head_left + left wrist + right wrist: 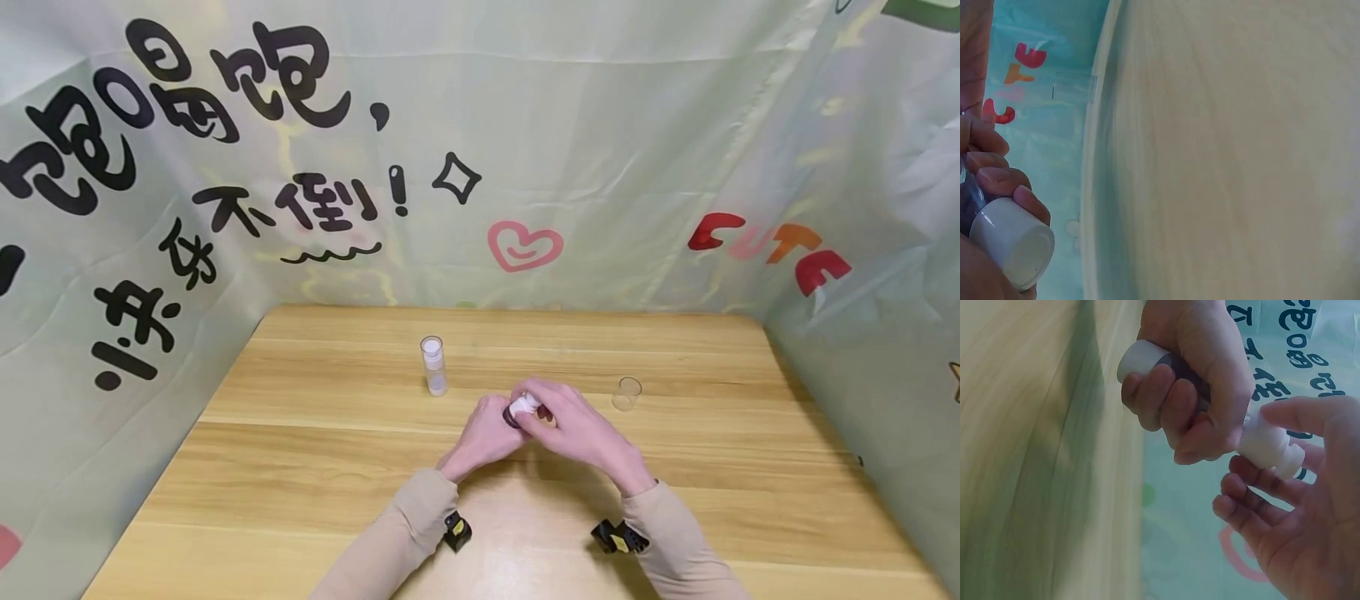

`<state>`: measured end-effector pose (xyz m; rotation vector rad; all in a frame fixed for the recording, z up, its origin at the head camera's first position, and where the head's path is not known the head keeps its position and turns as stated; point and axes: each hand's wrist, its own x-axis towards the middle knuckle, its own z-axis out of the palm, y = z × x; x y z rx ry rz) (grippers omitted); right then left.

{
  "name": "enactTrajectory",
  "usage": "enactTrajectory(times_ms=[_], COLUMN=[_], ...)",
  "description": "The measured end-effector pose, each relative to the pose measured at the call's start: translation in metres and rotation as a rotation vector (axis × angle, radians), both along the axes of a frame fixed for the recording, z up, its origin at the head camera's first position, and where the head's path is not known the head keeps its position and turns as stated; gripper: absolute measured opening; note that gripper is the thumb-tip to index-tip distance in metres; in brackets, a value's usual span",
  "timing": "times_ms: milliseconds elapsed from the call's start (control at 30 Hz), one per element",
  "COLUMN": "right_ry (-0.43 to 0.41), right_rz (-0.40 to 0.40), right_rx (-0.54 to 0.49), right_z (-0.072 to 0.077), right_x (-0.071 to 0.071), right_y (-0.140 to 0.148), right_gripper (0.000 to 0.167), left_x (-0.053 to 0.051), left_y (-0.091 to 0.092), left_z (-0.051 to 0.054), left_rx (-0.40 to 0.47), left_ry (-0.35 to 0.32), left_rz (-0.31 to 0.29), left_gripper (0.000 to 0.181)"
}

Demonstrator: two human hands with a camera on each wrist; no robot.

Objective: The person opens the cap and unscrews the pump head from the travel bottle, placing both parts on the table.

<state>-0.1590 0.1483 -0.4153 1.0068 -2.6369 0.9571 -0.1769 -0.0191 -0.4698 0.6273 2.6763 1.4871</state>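
Note:
My left hand [483,433] grips a small pump bottle. Its white base [1141,359] sticks out past the curled fingers, and a dark-looking clear body shows in part between them. At the bottle's other end, the thumb and fingers of my right hand [588,429] pinch the white pump head [1263,444]. The hands meet above the middle of the table. A second pump bottle [434,371], clear and white with a clear cap on, stands upright beyond my left hand. To the right of my right hand, a loose clear cap [626,396] stands on the table.
The wooden table [300,467] is edged at the back and sides by a printed fabric backdrop [615,150] with writing and a pink heart. Small black devices [457,531] are strapped at both wrists under the beige sleeves.

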Motion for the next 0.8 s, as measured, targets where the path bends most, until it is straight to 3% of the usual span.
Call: enactTrajectory(times_ms=[233,533,800], right_ry=[-0.098,-0.088,-0.119], right_rz=[-0.079,-0.047,-0.063], right_rx=[0.043,0.012,0.024], right_z=[0.0012,0.0022,0.0012], right_x=[0.0005,-0.0003,0.0], right_y=[-0.0021,-0.0007,-0.0013], right_gripper=[0.017,0.004,0.014], left_x=[0.0,-0.0002,0.0012], left_y=[0.0011,0.0021,0.0019], left_z=[-0.0003,-0.0018,0.0004], left_rx=[0.0,-0.024,-0.011], left_ry=[0.004,0.004,-0.003], left_rz=[-0.012,0.003,-0.002], left_gripper=[0.009,0.018,0.015])
